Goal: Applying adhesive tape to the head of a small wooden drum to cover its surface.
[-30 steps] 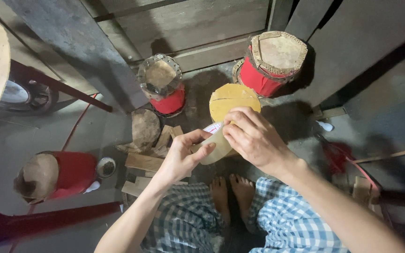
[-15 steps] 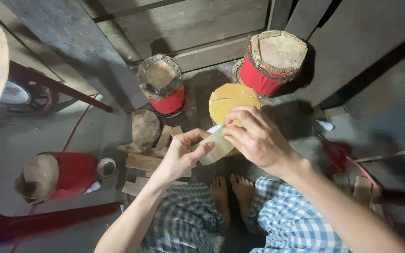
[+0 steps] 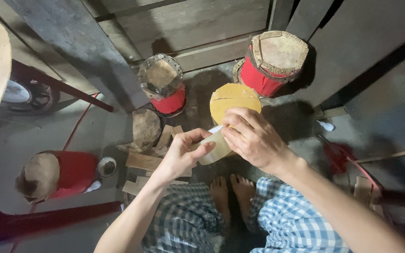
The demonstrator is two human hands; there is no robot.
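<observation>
Both of my hands hold a roll of clear tape (image 3: 215, 149) over my knees. My left hand (image 3: 183, 152) pinches its left side with thumb and fingers. My right hand (image 3: 253, 137) covers its right side from above, fingertips on the roll's top. Just beyond the hands, a round yellow-brown disc (image 3: 233, 100) rests on the floor, partly hidden by my right fingers. My bare feet (image 3: 233, 189) and blue checked trousers (image 3: 287, 220) show below.
Three red drums with hide tops stand around: one at the back centre (image 3: 161, 83), one at the back right (image 3: 273, 61), one lying at the left (image 3: 55, 174). A round hide piece (image 3: 146, 127) and wood offcuts (image 3: 142, 161) lie left of the hands. Wooden wall planks behind.
My hands have turned the tape roll slightly; the left fingers shifted their pinch on its edge. The rest stays put.
</observation>
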